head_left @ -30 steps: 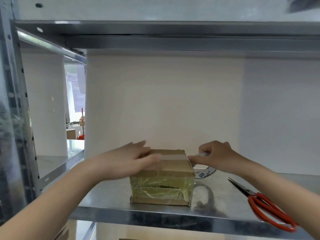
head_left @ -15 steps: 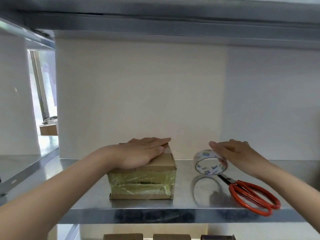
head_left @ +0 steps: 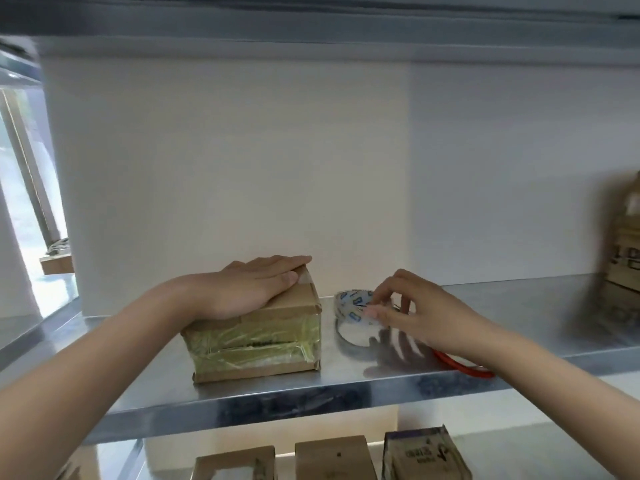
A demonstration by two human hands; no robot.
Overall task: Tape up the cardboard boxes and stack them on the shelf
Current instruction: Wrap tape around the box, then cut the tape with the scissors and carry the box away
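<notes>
A small cardboard box [head_left: 256, 344], its front wrapped in yellowish clear tape, stands on the metal shelf [head_left: 346, 389]. My left hand [head_left: 249, 292] lies flat on the box's top, fingers straight, over a strip of clear tape. Just right of the box a roll of clear tape [head_left: 349, 301] stands on edge. My right hand [head_left: 422, 313] hovers at the roll's right side with fingers spread and the fingertips at its rim. I cannot tell if they grip it. Red-handled scissors [head_left: 464, 367] lie under my right wrist, mostly hidden.
Stacked cardboard boxes [head_left: 623, 258] stand blurred at the far right of the shelf. On the shelf below sit three small boxes [head_left: 332, 459]. A white wall closes the back, and the upper shelf runs low overhead.
The tape roll went from my right hand down onto the shelf beside the box. My right hand has since dropped from the roll's top to its right side, covering the scissors. My left hand flattened on the box.
</notes>
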